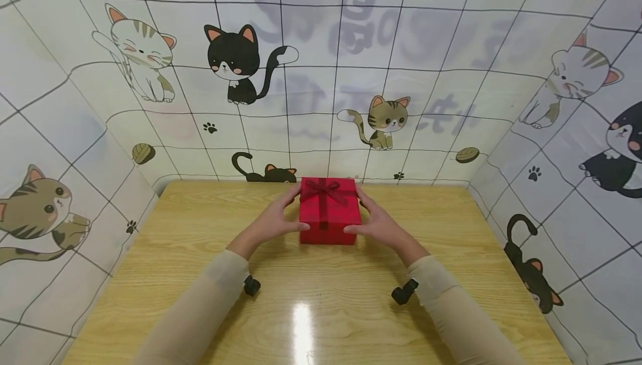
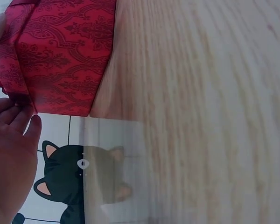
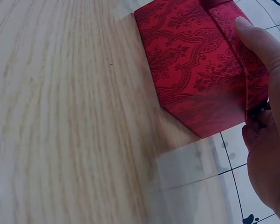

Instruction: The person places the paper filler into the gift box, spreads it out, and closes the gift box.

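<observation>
A red gift box (image 1: 312,214) stands at the back of the wooden table, its lid crossed by dark red ribbon with a bow (image 1: 328,188) on top. My left hand (image 1: 271,221) grips the lid's left side, thumb on the front face. From the other side my right hand (image 1: 382,224) holds it the same way, thumb at the front right corner. In the left wrist view, fingertips curl at the lid's lower edge on the patterned box (image 2: 65,65). The right wrist view has the thumb on the lid of the box (image 3: 191,56), with fingers tucked under its edge.
The light wooden table (image 1: 210,220) meets a white cloth wall (image 1: 311,92) printed with cats and grid lines just behind the box. Similar cloth walls rise at left and right. Small black devices (image 1: 252,286) sit at both wrists.
</observation>
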The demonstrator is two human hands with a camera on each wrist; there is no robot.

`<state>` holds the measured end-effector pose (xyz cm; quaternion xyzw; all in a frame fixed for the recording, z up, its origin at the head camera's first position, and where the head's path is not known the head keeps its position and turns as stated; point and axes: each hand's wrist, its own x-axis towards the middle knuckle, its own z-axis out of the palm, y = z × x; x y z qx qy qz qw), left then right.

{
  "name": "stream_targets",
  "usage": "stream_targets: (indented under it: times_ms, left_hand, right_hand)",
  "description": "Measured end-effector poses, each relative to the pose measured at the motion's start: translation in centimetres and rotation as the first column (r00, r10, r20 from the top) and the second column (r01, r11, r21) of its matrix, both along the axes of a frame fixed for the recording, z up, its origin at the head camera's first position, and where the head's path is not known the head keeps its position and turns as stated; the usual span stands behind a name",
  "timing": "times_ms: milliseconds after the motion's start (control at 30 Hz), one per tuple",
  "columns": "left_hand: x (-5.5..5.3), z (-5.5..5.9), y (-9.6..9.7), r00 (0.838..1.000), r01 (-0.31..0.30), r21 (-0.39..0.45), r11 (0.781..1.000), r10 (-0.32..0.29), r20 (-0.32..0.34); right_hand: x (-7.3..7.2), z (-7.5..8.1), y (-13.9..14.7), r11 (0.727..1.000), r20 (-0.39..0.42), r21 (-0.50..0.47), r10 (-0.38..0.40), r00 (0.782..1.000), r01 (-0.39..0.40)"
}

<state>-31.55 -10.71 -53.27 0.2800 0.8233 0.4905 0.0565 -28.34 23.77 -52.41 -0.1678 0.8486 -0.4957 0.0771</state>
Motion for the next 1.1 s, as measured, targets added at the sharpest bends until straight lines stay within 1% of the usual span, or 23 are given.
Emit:
stream_targets:
  times_ms: [133, 267, 500, 767, 1000, 1100]
  left_hand:
    - [0.1, -0.2, 0.0, 0.999, 0.017, 0.005, 1.000, -0.017, 0.027]
    - [0.2, -0.1, 0.1, 0.998, 0.029, 0.006, 1.000, -0.030, 0.051]
    - [0.1, 0.0, 0.3, 0.998, 0.047, 0.009, 0.999, -0.048, 0.044]
    - [0.2, 0.1, 0.3, 0.999, 0.015, -0.054, 0.998, -0.013, 0.036]
    - [0.2, 0.1, 0.4, 1.000, 0.017, -0.049, 0.999, -0.015, 0.027]
    - [0.2, 0.1, 0.0, 0.999, 0.010, -0.061, 0.998, -0.008, 0.032]
  right_hand:
    - [0.1, -0.6, -0.1, 1.000, 0.010, 0.006, -0.015, 1.000, 0.015]
    - [0.0, -1.0, 0.0, 1.000, 0.001, -0.006, -0.029, 1.000, 0.029]
    - [-0.3, -1.5, 0.2, 1.000, -0.040, -0.017, -0.021, 0.999, 0.021]
    - [-0.3, -1.8, 0.2, 0.999, -0.055, -0.027, -0.022, 0.998, 0.020]
    - [-0.4, -1.8, 0.2, 1.000, -0.076, -0.030, 0.006, 0.997, -0.009]
    - [-0.2, -1.4, 0.5, 1.000, -0.073, 0.001, 0.003, 0.997, -0.003]
